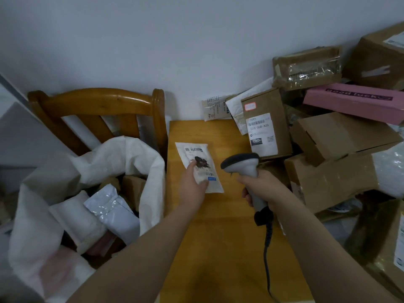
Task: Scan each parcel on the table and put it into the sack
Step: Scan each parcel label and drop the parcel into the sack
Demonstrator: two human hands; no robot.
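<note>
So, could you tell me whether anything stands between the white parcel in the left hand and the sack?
Nothing visible does: the left hand holds the white parcel near the table's left edge, and the sack stands open beside it.

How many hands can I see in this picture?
2. The left hand grips the white parcel on the table; the right hand holds the scanner beside it.

Glossy plastic parcel (pixel 200 166); smooth wood table (pixel 229 237).

The pink box (pixel 354 103) on the pile at the table's (pixel 218 237) far right edge reads "good luck", upside down. The brown box's label (pixel 261 134) is too blurred to read.
</note>
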